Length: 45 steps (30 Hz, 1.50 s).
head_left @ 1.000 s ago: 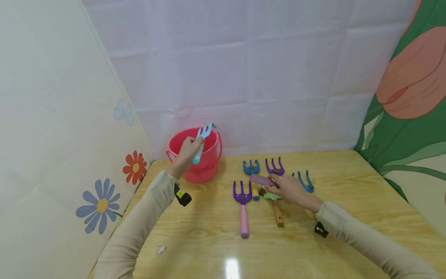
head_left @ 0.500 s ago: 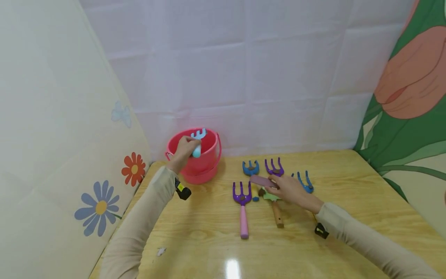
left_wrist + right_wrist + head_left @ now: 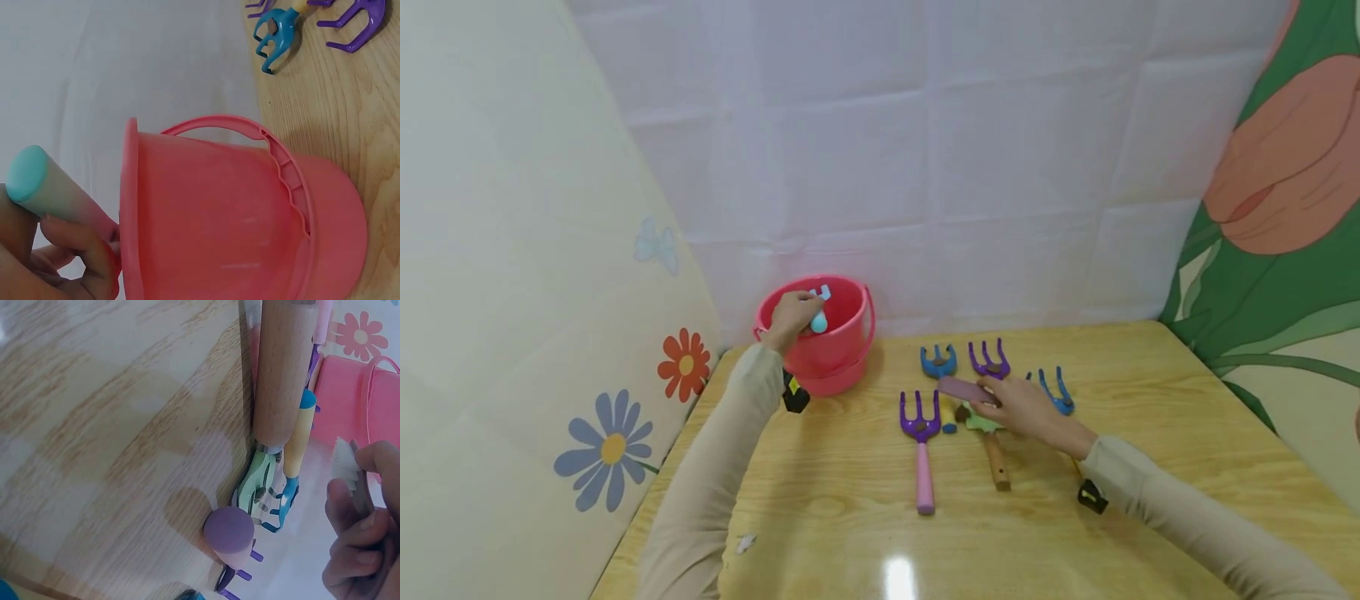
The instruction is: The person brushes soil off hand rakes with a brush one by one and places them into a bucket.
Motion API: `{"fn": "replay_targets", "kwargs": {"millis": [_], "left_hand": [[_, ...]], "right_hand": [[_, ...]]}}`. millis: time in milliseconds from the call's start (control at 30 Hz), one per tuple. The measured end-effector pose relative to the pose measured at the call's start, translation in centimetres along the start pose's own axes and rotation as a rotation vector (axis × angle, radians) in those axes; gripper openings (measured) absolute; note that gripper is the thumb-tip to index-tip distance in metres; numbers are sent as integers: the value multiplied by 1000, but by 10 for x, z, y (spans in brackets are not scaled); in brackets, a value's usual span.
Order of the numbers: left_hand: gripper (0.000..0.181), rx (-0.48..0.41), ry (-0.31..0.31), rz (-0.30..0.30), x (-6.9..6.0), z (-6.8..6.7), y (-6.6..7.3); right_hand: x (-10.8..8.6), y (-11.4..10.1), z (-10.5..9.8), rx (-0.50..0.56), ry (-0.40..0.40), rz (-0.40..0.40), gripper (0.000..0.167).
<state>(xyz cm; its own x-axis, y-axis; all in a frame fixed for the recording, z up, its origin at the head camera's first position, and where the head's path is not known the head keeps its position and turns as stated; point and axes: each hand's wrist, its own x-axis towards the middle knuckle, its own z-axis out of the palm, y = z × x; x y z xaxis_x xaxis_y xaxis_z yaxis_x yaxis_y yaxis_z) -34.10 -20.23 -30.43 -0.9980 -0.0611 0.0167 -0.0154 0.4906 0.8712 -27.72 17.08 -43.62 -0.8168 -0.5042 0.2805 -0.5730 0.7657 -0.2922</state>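
My left hand (image 3: 793, 318) grips a light blue hand fork (image 3: 819, 323) at the mouth of the pink bucket (image 3: 838, 354). The fork's prongs point into the bucket, while its pale handle (image 3: 62, 194) sticks out above the rim in the left wrist view. My right hand (image 3: 1026, 408) holds a mauve brush (image 3: 961, 389) above the other tools; white bristles (image 3: 344, 465) show in the right wrist view. Under and around that hand lie a green-headed tool with a wooden handle (image 3: 997, 462) and a blue fork (image 3: 1062, 402), both partly hidden.
A purple fork with a pink handle (image 3: 924, 479) lies on the wooden table (image 3: 835, 475) between the hands. Farther back are another blue fork (image 3: 938, 365) and a purple fork (image 3: 989, 362). White cloth (image 3: 1000, 208) hangs behind the bucket.
My left hand has lowered the light blue fork from above the bucket into its mouth, tipping the prongs down inside. The right hand and brush stay where they were.
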Motion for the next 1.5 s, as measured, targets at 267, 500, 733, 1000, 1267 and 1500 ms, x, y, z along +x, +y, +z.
{"fn": "replay_targets", "kwargs": {"millis": [267,500,733,1000,1267,1500], "left_hand": [[30,7,0,-43,11,3,-5],[42,33,2,-147,20,2,-15],[41,116,-7,-175,27,4,-19],[30,247,52,-216,29,10,-23],[15,357,44,-260,19,9,-21],[20,388,38,-265,16,8,-16]], "right_hand": [[-1,2,-3,-24,-4,44,40],[-3,1,-3,-22,-25,59,43],[-4,0,-2,-17,-12,46,43],[-7,-5,-1,-29,-15,53,42],[-5,-6,-3,2,-47,92,45],[-5,-5,-2,10,-60,106,44]]}}
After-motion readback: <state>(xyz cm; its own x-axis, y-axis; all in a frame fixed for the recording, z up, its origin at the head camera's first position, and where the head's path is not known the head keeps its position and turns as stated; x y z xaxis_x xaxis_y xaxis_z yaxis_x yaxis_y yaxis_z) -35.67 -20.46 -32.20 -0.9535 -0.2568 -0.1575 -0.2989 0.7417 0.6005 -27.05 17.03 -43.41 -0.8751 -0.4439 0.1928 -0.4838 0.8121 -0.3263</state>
